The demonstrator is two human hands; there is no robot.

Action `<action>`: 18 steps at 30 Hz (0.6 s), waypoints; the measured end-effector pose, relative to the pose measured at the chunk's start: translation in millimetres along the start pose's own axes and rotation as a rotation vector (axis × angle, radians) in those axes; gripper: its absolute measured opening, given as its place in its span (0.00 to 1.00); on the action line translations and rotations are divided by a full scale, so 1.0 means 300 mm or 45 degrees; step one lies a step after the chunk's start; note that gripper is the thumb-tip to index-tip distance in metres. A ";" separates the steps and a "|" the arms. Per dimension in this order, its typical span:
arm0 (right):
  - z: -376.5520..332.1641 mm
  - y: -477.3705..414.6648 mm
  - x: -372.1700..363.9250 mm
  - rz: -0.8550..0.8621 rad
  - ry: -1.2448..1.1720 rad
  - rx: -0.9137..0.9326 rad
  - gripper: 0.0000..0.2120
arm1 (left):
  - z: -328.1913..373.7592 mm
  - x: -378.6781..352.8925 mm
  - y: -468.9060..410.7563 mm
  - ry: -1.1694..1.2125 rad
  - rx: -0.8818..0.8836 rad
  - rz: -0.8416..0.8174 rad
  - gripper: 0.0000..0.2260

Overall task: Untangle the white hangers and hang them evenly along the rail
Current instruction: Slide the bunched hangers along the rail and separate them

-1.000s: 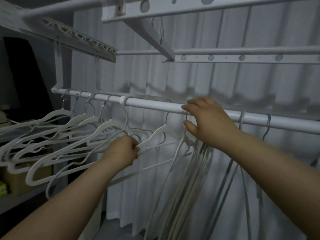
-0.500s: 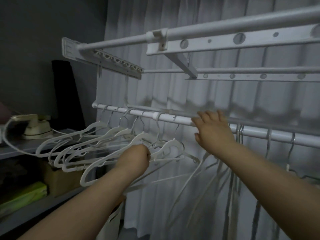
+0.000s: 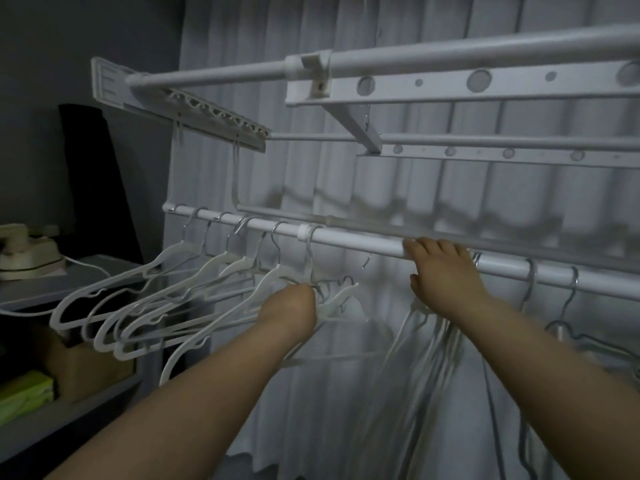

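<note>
The white plastic hangers (image 3: 149, 306) hang by thin metal hooks along the left stretch of the white round rail (image 3: 360, 239), their shoulders fanned out to the left and overlapping one another. My left hand (image 3: 291, 306) is curled into a fist around the neck of the rightmost one of that group, just below the rail. My right hand (image 3: 443, 271) lies on the rail further right, fingers across its top and thumb underneath; whether it holds a hook there I cannot tell. Under it a tight bunch of white hangers (image 3: 426, 344) droops steeply, blurred. Right of that hand, two silver wire hooks (image 3: 530, 282) sit on the rail, apart.

Behind the rail hangs a pale pleated curtain (image 3: 381, 188). Overhead is a white drying rack with round holes (image 3: 450, 84). The wall (image 3: 86, 29) on the left is dark grey. A grey shelf (image 3: 86, 271) stands there with a cream iron (image 3: 27, 254) on top; the fanned hangers reach in front of it. Below sit a brown cardboard box (image 3: 86, 368) and a green pack (image 3: 24, 393).
</note>
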State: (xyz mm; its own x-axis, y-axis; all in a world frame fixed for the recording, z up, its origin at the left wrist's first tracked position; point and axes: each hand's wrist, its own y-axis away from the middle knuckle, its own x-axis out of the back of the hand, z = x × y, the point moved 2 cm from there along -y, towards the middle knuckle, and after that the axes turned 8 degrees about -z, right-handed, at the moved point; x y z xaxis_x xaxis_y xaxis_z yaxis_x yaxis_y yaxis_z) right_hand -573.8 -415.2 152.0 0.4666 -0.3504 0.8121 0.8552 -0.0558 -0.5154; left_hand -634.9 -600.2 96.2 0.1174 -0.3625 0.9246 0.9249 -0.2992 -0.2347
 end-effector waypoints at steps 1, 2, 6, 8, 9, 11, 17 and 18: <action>0.007 0.002 -0.003 0.002 -0.015 0.004 0.25 | 0.001 -0.014 0.000 -0.013 -0.004 -0.008 0.12; 0.009 0.007 0.000 0.009 -0.048 0.008 0.26 | -0.005 -0.025 0.006 -0.021 -0.005 -0.018 0.12; -0.055 0.041 0.027 0.306 -0.026 0.264 0.21 | -0.098 -0.040 0.091 0.066 -0.019 -0.036 0.11; -0.123 0.063 0.037 0.179 -0.152 0.382 0.17 | -0.169 -0.016 0.166 0.083 -0.031 -0.003 0.10; -0.163 0.071 0.032 0.009 -0.211 0.390 0.18 | -0.207 0.004 0.209 0.069 -0.038 0.017 0.10; -0.238 0.080 0.015 -0.364 -0.342 0.355 0.24 | -0.278 0.060 0.305 0.021 -0.053 0.059 0.10; -0.492 0.145 0.133 -0.896 -1.045 0.644 0.17 | -0.458 0.275 0.613 -0.033 -0.161 0.194 0.07; -0.530 0.166 0.165 -0.912 -1.057 0.709 0.16 | -0.487 0.299 0.652 0.018 -0.172 0.164 0.06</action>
State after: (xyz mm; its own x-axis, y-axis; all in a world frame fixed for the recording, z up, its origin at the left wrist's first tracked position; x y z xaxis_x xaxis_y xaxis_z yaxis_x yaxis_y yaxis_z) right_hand -544.0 -584.1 123.1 -0.3198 0.3079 0.8961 0.8621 0.4869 0.1404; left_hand -496.2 -820.1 89.3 0.2256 -0.4178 0.8801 0.8453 -0.3652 -0.3900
